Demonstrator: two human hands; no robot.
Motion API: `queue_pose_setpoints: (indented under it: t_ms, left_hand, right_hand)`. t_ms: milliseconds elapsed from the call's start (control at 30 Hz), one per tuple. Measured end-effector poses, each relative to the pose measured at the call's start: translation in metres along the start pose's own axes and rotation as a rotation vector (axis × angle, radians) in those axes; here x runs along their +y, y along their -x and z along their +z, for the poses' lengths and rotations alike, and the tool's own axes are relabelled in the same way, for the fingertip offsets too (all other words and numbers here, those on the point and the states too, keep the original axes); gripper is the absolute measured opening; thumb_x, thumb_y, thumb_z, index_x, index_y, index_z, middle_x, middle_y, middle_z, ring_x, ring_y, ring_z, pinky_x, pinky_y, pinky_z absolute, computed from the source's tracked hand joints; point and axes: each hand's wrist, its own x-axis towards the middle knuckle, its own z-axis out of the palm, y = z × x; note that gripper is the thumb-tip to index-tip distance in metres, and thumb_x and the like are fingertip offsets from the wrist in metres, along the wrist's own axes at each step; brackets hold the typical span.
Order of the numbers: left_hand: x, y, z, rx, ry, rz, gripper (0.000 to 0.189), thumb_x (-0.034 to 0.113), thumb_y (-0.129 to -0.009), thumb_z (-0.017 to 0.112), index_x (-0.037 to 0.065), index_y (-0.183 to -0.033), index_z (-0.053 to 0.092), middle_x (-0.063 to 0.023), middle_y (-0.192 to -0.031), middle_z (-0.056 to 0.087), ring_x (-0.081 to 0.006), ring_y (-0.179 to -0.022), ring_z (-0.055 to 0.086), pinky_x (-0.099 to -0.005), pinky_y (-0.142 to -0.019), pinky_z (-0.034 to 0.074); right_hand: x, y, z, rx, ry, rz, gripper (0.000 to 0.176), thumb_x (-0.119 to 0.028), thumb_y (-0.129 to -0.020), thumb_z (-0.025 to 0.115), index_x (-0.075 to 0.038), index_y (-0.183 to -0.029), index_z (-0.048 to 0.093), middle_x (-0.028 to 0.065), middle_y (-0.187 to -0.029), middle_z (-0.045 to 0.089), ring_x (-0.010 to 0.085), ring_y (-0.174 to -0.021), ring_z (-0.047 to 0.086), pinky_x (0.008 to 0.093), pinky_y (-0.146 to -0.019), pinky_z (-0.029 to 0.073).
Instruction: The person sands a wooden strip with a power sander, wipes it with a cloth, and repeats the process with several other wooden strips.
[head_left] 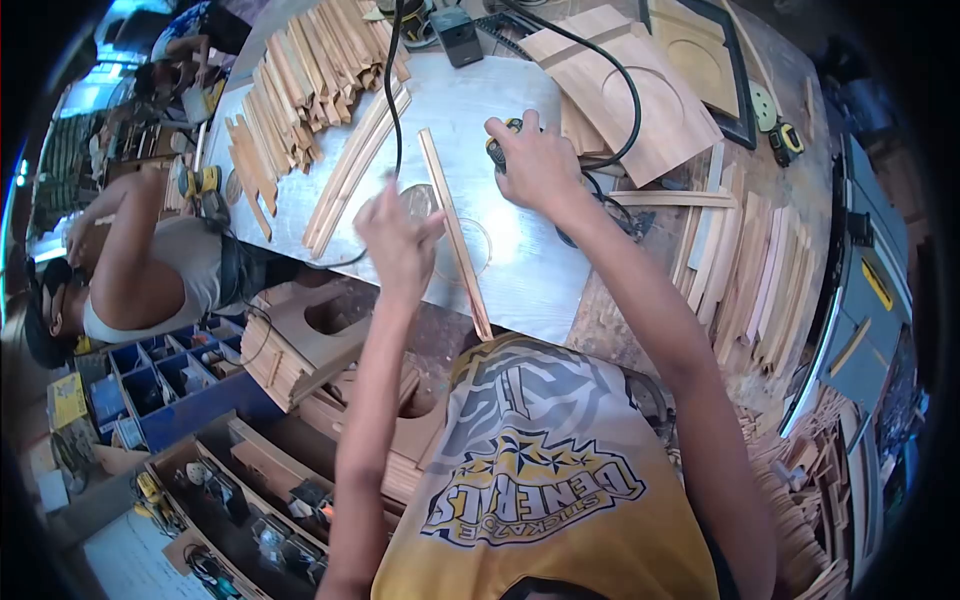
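Note:
My right hand (pixel 545 170) is wrapped over a yellow-and-black power tool (pixel 497 152) on the pale work board (pixel 540 260). Most of the tool lies hidden beneath my palm and fingers. Smeared by motion, my left hand (pixel 400 240) hovers over the board with thumb and fingers apart, and nothing shows in it. Just right of that hand, a narrow wooden strip (pixel 452 225) lies lengthwise, its near end close to my shirt. A black cable (pixel 393 90) runs down in front of the left hand. Longer strips (pixel 355 175) lie together to its left.
Many short wood pieces (pixel 300 85) are piled at the back left. Wooden panels (pixel 625 90) and a tape measure (pixel 786 143) lie at the back right, with stacked strips (pixel 750 270) nearer. A person (pixel 150 250) sits at the left, beside a blue divided bin (pixel 170 385).

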Motion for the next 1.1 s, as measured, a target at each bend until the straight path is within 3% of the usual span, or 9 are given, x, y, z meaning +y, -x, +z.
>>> queue_pose_setpoints:
  t_ms: [100,233,267,333,400,533,700,867,1100]
  left_hand:
    - [-0.036,-0.051,0.045,-0.339,0.054,0.493,0.078,0.045,-0.085,0.077,-0.004,-0.142,0.053,-0.0226,-0.138,0.054,-0.0419,-0.125,0.051,-0.0528,-0.113,0.038]
    - [-0.087,-0.066,0.055,-0.644,0.067,0.867,0.093,0.055,-0.081,0.070,0.000,-0.152,0.046,-0.0287,-0.150,0.048,-0.0448,-0.143,0.043,-0.0561,-0.121,0.032]
    - [-0.097,-0.074,0.049,-0.769,0.041,0.875,0.079,0.033,-0.083,0.071,0.002,-0.152,0.047,-0.0249,-0.156,0.044,-0.0404,-0.147,0.042,-0.0531,-0.122,0.035]
    - [-0.113,-0.085,0.050,-0.806,0.030,0.960,0.075,0.024,-0.082,0.071,0.003,-0.151,0.048,-0.0225,-0.155,0.046,-0.0383,-0.147,0.043,-0.0507,-0.121,0.037]
    - [-0.120,-0.094,0.057,-0.805,0.049,1.024,0.068,0.005,-0.080,0.071,0.009,-0.146,0.056,-0.0142,-0.150,0.053,-0.0323,-0.144,0.047,-0.0435,-0.117,0.043]
    - [-0.128,-0.111,0.071,-0.693,0.046,1.208,0.051,0.011,-0.083,0.071,0.013,-0.134,0.062,-0.0066,-0.143,0.058,-0.0271,-0.138,0.052,-0.0404,-0.117,0.042]
    - [-0.138,-0.104,0.086,-0.628,0.164,1.207,0.041,0.013,-0.086,0.064,0.010,-0.127,0.067,-0.0085,-0.137,0.063,-0.0291,-0.132,0.056,-0.0418,-0.114,0.044]
    - [-0.124,-0.121,0.088,-0.604,0.002,1.451,0.024,0.016,-0.083,0.066,0.006,-0.104,0.067,-0.0083,-0.109,0.063,-0.0250,-0.110,0.061,-0.0374,-0.100,0.048]
    - [-0.037,-0.132,-0.016,-0.588,-0.233,1.413,0.019,0.021,-0.082,0.066,0.006,-0.092,0.065,-0.0047,-0.098,0.057,-0.0213,-0.102,0.056,-0.0320,-0.090,0.047]
  right_hand:
    - [-0.002,0.005,0.009,0.045,0.016,0.041,0.061,-0.024,-0.078,0.081,-0.024,-0.132,0.053,0.0235,-0.118,0.056,0.0475,-0.097,0.067,0.0510,-0.075,0.059]
    - [-0.010,0.010,0.007,0.011,0.075,0.108,0.060,-0.026,-0.079,0.082,-0.025,-0.131,0.053,0.0216,-0.116,0.057,0.0459,-0.097,0.066,0.0496,-0.076,0.059]
    - [-0.012,0.011,0.006,0.004,0.096,0.145,0.058,-0.028,-0.080,0.082,-0.025,-0.131,0.054,0.0206,-0.114,0.057,0.0445,-0.097,0.067,0.0497,-0.076,0.059]
    - [-0.017,0.015,0.008,0.019,0.090,0.177,0.058,-0.024,-0.079,0.081,-0.024,-0.130,0.054,0.0203,-0.114,0.057,0.0439,-0.096,0.067,0.0488,-0.075,0.059]
    - [-0.019,0.015,0.007,0.038,0.097,0.188,0.057,-0.021,-0.078,0.080,-0.023,-0.129,0.055,0.0200,-0.115,0.057,0.0433,-0.096,0.067,0.0480,-0.074,0.060]
    - [-0.029,0.021,0.007,0.054,0.116,0.271,0.056,-0.027,-0.080,0.081,-0.025,-0.130,0.055,0.0175,-0.115,0.055,0.0409,-0.098,0.066,0.0471,-0.075,0.059]
    - [-0.035,0.024,0.010,0.064,0.130,0.313,0.056,-0.030,-0.079,0.083,-0.025,-0.129,0.056,0.0162,-0.115,0.055,0.0384,-0.099,0.066,0.0461,-0.074,0.059]
    - [-0.032,0.023,0.014,0.180,0.103,0.276,0.055,-0.028,-0.078,0.083,-0.024,-0.127,0.057,0.0169,-0.110,0.056,0.0386,-0.094,0.067,0.0469,-0.071,0.060]
    - [-0.020,0.022,0.009,0.202,0.071,0.203,0.051,-0.027,-0.080,0.080,-0.023,-0.125,0.057,0.0194,-0.110,0.057,0.0424,-0.096,0.068,0.0480,-0.071,0.060]
